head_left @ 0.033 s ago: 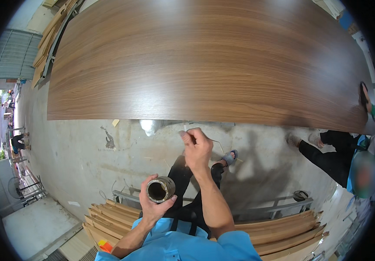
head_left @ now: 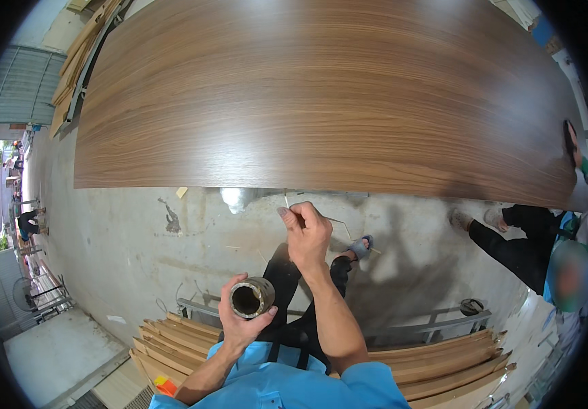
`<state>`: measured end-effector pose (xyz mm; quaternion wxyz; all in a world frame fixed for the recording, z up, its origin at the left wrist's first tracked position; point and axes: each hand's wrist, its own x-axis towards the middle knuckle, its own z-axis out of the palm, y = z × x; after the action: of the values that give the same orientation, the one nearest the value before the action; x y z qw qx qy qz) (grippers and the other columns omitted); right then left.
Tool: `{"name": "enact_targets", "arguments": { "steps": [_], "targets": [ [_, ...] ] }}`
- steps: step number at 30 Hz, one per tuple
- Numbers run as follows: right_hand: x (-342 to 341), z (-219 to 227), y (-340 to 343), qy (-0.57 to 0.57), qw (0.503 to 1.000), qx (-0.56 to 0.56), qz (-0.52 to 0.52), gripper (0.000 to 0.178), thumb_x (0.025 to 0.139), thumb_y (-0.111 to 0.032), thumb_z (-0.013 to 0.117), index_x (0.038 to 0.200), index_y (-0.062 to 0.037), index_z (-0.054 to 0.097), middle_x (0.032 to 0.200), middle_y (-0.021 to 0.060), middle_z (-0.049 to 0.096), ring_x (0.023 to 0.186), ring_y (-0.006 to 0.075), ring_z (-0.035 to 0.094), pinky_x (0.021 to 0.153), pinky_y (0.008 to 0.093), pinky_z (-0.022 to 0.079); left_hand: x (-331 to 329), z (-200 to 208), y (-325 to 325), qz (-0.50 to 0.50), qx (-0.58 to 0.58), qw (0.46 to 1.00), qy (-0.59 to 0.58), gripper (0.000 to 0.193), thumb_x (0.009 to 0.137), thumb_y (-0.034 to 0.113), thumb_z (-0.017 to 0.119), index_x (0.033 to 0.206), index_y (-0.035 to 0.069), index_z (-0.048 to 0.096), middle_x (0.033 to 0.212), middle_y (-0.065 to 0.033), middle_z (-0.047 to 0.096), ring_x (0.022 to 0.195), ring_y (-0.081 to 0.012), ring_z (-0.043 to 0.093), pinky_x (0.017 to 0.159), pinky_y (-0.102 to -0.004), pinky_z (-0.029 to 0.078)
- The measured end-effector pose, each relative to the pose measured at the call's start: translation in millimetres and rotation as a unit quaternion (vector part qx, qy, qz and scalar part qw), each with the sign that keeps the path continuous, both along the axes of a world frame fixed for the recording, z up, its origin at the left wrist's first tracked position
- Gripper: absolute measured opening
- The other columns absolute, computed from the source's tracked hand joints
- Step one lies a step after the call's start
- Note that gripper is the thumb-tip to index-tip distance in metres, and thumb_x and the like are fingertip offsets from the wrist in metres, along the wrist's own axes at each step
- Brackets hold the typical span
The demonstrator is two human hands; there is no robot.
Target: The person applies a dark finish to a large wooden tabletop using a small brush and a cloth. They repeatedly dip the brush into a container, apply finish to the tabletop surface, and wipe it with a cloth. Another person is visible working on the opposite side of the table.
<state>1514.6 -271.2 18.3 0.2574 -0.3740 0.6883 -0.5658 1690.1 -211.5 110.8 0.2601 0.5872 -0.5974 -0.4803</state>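
Observation:
My left hand (head_left: 241,320) is wrapped round an open round can (head_left: 252,298) with a stained, crusted rim; its inside looks dark brown. My right hand (head_left: 307,235) pinches a thin tool with a bent wire handle (head_left: 335,221), its pale narrow end (head_left: 286,200) pointing up at the board's near edge. That end looks like a small brush, but is too small to tell for sure. A large brown wood-grain board (head_left: 321,102) lies flat in front of me. Whether the tool's tip touches the board's edge I cannot tell.
At the right, another person's hand (head_left: 572,143) rests a dark pad on the board's far right end. Wooden strips (head_left: 437,365) lie on a metal rack behind me. More boards (head_left: 79,61) lean at the far left. A floor fan (head_left: 25,293) stands at left.
My right hand has shifted slightly left with the tool along the board's edge. The other person's hand has moved a little farther up the board. My left hand and the can stay put.

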Motion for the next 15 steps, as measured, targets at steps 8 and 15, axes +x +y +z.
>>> {"name": "enact_targets", "arguments": {
  "steps": [8,15],
  "targets": [
    [0.1,-0.8,-3.9,-0.127,0.988,0.049,-0.079,0.009,0.087,-0.008,0.070,0.087,-0.0008,0.066,0.066,0.0100,0.060,0.058,0.0175,0.055,0.056,0.0309,0.045,-0.6,-1.5,-8.7,0.014,0.013,1.000,0.017,0.080,0.064,0.014,0.087,0.132,0.001,0.046,0.110,-0.0129,0.063,0.101,-0.0204,0.063,0.090,-0.0337,0.050],
    [25.8,-19.7,35.5,-0.241,0.951,0.111,0.157,0.027,0.089,-0.009,0.061,0.115,-0.0035,0.066,0.076,0.0087,0.068,0.070,0.0152,0.064,0.066,0.0314,0.051,-8.7,-3.2,-14.2,-0.055,-0.107,0.993,0.004,0.086,0.058,0.020,0.091,0.128,0.001,0.047,0.107,-0.0149,0.064,0.098,-0.0233,0.065,0.089,-0.0344,0.051]
  ]
}}
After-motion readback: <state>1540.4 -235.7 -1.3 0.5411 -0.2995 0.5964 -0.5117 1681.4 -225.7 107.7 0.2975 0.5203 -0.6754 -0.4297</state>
